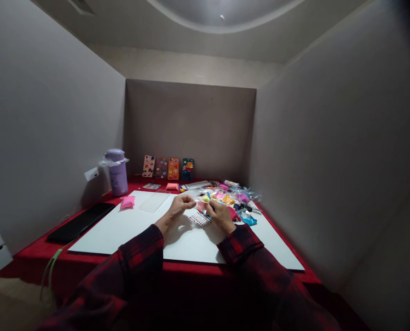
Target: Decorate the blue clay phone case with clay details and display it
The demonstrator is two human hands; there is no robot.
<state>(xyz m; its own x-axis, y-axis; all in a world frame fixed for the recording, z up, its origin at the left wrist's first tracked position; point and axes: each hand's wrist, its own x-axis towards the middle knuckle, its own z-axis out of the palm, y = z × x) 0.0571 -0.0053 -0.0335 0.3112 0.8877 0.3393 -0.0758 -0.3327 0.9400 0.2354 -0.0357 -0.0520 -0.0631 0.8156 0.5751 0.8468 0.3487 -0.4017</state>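
Both my hands are raised over the white board (pixel 122 234), close together near its middle. My left hand (pixel 180 208) is pinched closed on the left edge of a small clear plastic bag (pixel 200 202). The fingers of my right hand (pixel 219 215) are closed at the bag's right side. What the bag contains is too small to tell. Just below and between my hands, a sheet of small coloured dots (pixel 200 219) lies on the board. Left of my left hand lies a clear phone case (pixel 153 202), and further left a pink packet (pixel 128 202).
Colourful packets (pixel 242 197) are piled right of my hands, with dark items (pixel 246 208) beside them. Decorated phone cases (pixel 173 168) lean at the back. A purple bottle (pixel 118 174) stands at the left, behind a black flat object (pixel 82 223). Grey partitions enclose the table.
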